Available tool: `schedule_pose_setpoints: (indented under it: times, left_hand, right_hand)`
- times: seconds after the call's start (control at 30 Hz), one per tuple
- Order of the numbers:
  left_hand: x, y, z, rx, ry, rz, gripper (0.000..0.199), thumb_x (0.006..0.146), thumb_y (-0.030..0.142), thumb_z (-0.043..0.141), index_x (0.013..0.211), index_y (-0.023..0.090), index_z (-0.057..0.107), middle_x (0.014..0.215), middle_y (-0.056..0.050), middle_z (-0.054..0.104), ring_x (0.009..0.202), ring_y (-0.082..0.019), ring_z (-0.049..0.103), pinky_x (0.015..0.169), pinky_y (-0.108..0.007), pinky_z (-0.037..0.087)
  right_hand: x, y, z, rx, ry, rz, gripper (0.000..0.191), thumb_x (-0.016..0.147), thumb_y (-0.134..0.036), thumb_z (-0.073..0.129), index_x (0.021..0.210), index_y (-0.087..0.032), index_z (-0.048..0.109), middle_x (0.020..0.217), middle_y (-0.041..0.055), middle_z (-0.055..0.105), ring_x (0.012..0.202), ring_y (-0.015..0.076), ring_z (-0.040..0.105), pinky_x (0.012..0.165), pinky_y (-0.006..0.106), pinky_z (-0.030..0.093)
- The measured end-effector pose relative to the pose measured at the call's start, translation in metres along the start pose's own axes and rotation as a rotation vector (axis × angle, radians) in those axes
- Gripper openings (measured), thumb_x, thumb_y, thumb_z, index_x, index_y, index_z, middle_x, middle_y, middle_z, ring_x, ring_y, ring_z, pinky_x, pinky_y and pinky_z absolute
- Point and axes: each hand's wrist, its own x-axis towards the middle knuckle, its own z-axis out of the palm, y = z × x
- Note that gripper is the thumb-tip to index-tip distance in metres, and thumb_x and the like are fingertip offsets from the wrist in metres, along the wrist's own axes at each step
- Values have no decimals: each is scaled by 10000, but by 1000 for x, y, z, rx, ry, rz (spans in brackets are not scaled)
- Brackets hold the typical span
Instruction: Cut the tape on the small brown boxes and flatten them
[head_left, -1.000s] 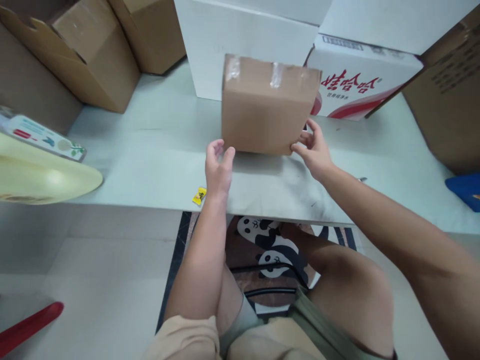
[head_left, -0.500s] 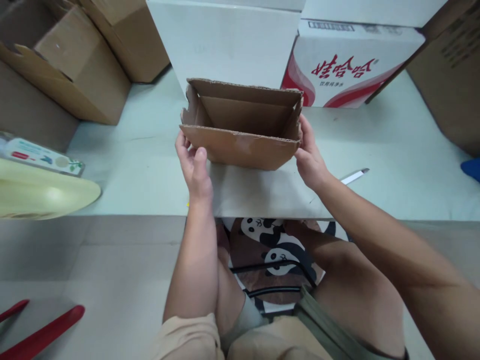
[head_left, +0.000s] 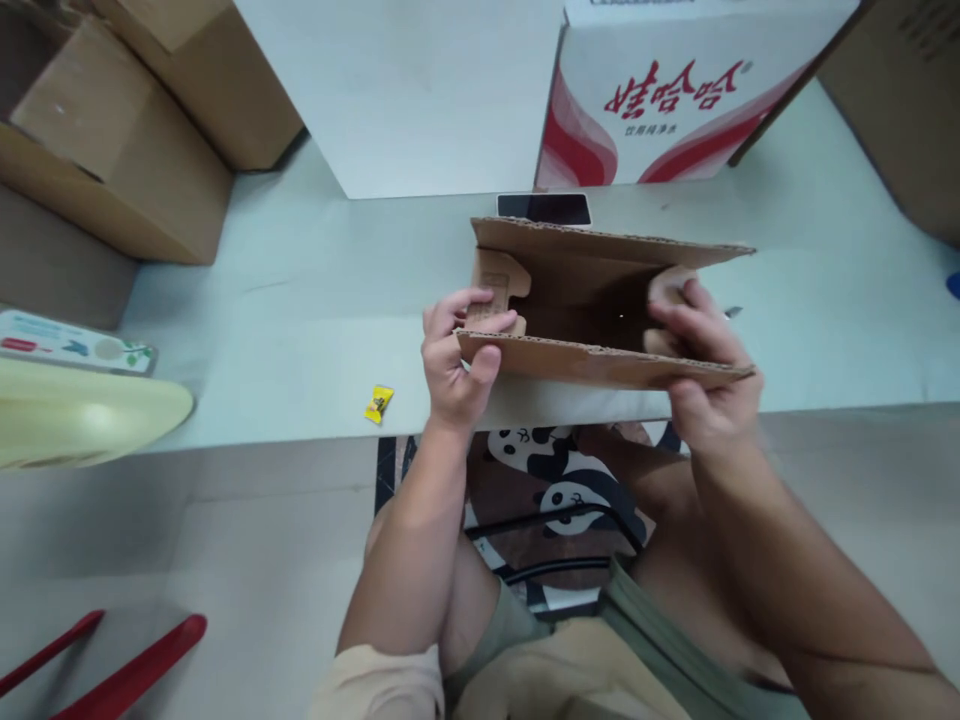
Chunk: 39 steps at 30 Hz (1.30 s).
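An open-topped brown cardboard box (head_left: pixel 592 362) is held between both hands at the table's front edge, its opening facing up toward me. My left hand (head_left: pixel 459 365) grips its left end, thumb on the near panel and fingers over a folded end flap. At the right end, my right hand (head_left: pixel 716 365) has its thumb outside the near panel and its fingers inside, against the right end flap. The box's interior is dark. A small yellow wrapped piece (head_left: pixel 379 403) lies left of my left hand.
Behind the box, a dark-screened phone (head_left: pixel 544 209) lies on the pale green table (head_left: pixel 300 330). White cartons (head_left: pixel 660 110) stand at the back, brown boxes (head_left: pixel 157 150) at the left. A yellow-green curved object (head_left: pixel 90 410) and a printed narrow box (head_left: pixel 75 341) are at the left edge.
The box has moved right and nearer, and its opening looks wider. Both hands have moved with it, and my right fingers are now inside. The phone and yellow piece have come into clear view.
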Motion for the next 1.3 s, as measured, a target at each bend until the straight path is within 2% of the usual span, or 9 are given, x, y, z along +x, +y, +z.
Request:
schedule_pose_setpoints:
  times: [0.1,0.2,0.47,0.57,0.67,0.8,1.07,1.2,1.3]
  left_hand:
    - [1,-1,5,6,26,-30,556,898,737,486,916,276,797,1143,-62,693,1169,-276,601,1083,-465,456]
    - [4,-7,9,23,36,-50,445,932,637,536,1031,255,741,1155,-47,689,1176,-253,616,1081,-428,461]
    - [8,-11,18,-90,8,-91,598,869,564,658,1375,275,519,1500,-48,527,1289,-252,548,1062,-365,456]
    - [8,-10,17,-67,-39,-95,662,843,611,651,1423,351,467,1613,20,404,1326,-264,521,1070,-385,454]
    - [9,-11,14,21,-34,-64,711,791,683,647,1414,385,478,1655,39,332,1443,-295,425,1178,-432,382]
    - [11,-12,12,88,-91,-11,501,829,640,613,1182,292,682,1554,-28,453,1543,-319,289,1272,-482,234]
    - [19,-29,-1,-13,35,-104,451,811,571,586,1125,270,706,1438,-39,564,1490,-303,392,1251,-471,296]
    - [23,-39,-14,-227,184,-342,457,805,523,541,1198,305,625,1387,-32,613,1368,-278,540,1121,-425,474]
    - [21,-39,-17,-299,158,-431,436,797,518,557,1189,332,601,1385,-15,622,1356,-263,552,1058,-375,525]
  right_hand:
    - [3,2,9,-33,135,-100,401,940,-607,479,1219,-392,670,1211,29,735,1425,340,507,1265,656,296]
    - [5,4,17,51,243,19,386,984,-534,439,1337,-413,538,1279,32,691,1274,298,637,1154,597,468]
    - [18,13,-2,50,156,135,733,893,-561,516,1541,-485,182,1710,-75,154,1582,330,224,1229,580,378]
    - [21,15,-10,179,97,76,755,882,-556,530,1548,-488,180,1674,-65,272,1558,324,289,1250,571,355]
    - [18,16,-11,177,110,28,512,891,-610,498,1360,-404,508,1526,-16,482,1518,353,359,1268,605,307]
    - [10,16,-8,51,138,93,490,913,-698,375,1094,-340,656,1473,-5,517,1536,389,313,1264,660,264]
    - [2,44,6,125,208,270,689,918,-778,269,1525,-452,290,1657,-35,313,1547,326,324,1234,587,364]
    - [2,48,12,389,19,366,694,934,-750,328,1522,-383,348,1610,18,436,1482,303,443,1226,554,385]
    - [1,38,20,474,-109,241,798,906,-780,364,1577,-354,294,1665,16,355,1514,300,396,1261,544,334]
